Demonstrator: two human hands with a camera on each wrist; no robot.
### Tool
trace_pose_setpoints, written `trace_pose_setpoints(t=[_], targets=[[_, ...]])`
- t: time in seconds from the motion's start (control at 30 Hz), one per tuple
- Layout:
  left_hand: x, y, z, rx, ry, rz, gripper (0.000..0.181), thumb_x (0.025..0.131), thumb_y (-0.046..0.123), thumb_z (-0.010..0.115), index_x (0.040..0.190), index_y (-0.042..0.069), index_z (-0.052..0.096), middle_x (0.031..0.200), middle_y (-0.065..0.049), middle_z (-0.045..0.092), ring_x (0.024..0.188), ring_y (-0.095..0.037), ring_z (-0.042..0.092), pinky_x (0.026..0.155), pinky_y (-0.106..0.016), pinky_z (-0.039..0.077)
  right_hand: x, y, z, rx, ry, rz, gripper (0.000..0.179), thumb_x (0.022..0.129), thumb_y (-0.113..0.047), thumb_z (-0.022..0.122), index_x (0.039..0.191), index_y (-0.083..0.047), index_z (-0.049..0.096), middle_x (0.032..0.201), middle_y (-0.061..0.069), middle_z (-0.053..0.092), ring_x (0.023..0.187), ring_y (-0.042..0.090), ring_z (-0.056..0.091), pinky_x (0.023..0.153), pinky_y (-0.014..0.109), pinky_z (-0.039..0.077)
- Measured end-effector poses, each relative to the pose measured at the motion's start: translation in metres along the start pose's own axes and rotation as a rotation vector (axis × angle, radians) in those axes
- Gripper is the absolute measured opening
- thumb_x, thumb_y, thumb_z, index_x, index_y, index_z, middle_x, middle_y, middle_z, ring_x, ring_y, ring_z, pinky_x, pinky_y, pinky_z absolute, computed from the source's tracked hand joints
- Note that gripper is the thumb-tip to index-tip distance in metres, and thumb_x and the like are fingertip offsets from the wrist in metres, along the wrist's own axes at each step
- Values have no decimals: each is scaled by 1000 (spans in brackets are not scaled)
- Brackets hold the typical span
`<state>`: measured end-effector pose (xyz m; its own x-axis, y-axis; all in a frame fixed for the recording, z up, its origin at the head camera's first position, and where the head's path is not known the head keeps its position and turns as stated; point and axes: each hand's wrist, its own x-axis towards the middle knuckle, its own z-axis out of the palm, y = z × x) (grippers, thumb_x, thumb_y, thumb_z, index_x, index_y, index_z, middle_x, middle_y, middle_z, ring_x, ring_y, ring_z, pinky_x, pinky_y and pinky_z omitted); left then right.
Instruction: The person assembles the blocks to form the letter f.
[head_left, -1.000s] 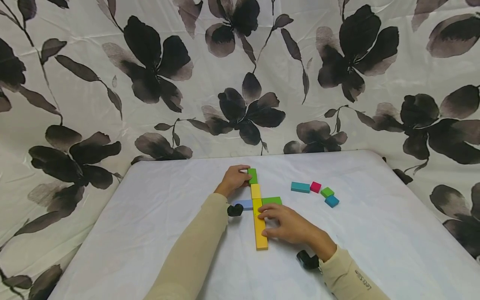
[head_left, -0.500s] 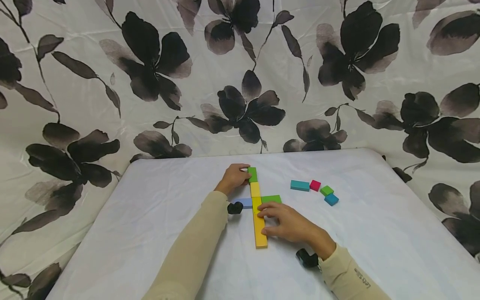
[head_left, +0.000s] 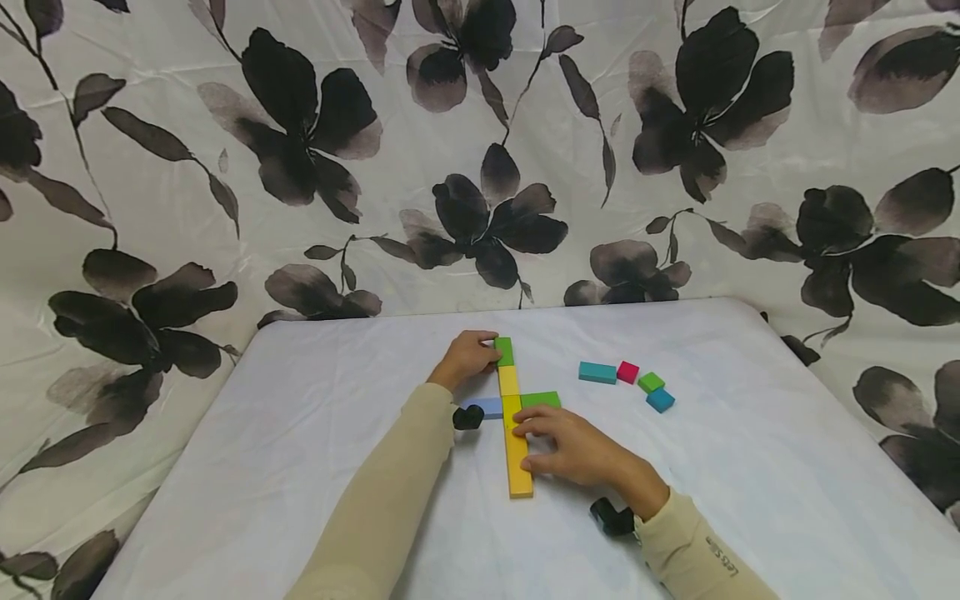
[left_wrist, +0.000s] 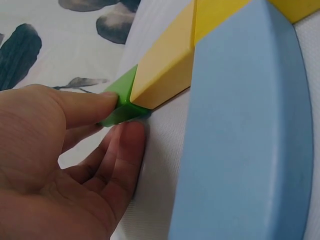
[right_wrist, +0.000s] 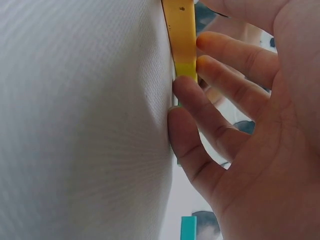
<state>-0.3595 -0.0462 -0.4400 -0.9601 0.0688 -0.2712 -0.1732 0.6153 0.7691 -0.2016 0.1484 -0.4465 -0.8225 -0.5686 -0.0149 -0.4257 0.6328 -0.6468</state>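
Pinching a green block (head_left: 505, 353) in its fingertips, a person's left hand (head_left: 466, 358) rests at the head of a row, a short yellow block (head_left: 509, 381) just on its near side, then a long yellow block (head_left: 516, 458), whose edge the right hand (head_left: 576, 447) touches with loosely spread fingers. Behind the left hand, a pale blue block (head_left: 492, 407) juts from the row; opposite, just ahead of the right hand, sits a green bar (head_left: 540, 399). Farther out, ahead and rightward of the right hand, teal (head_left: 597, 372), red (head_left: 627, 372), lime (head_left: 651, 382) and blue pieces (head_left: 660, 400) lie on the white table (head_left: 337, 383).
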Motion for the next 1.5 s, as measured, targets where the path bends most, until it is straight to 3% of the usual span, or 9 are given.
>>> trace_pose_setpoints(t=[0.43,0.67,1.2,1.5], targets=[[3,-1,-1,61,-25,9,54,93,17,72,145,16,56,117,-11,62,81,-16,63,72,-25,53,0,1,0,21,-1,3,40,91,-36,76,127,-19,69,142,-5,52,134,21,44,112,49,36],[6,-6,0,42,-29,14,53,92,16,73,143,15,58,114,-10,62,81,-17,62,71,-25,53,0,0,1,13,-4,9,41,91,-36,76,127,-20,69,142,-6,52,135,20,43,112,49,36],[-5,-6,-1,81,-9,70,51,92,17,72,142,14,59,110,-9,65,79,-15,61,70,-27,50,1,-1,1,9,-2,-11,41,91,-36,76,127,-19,69,142,-5,53,134,21,45,112,49,36],[-5,-4,-6,44,-63,56,53,95,24,69,145,15,55,125,-11,64,87,-18,66,81,-33,55,0,-2,-1,7,2,-13,41,91,-36,75,127,-18,69,141,-4,53,133,22,45,111,50,37]])
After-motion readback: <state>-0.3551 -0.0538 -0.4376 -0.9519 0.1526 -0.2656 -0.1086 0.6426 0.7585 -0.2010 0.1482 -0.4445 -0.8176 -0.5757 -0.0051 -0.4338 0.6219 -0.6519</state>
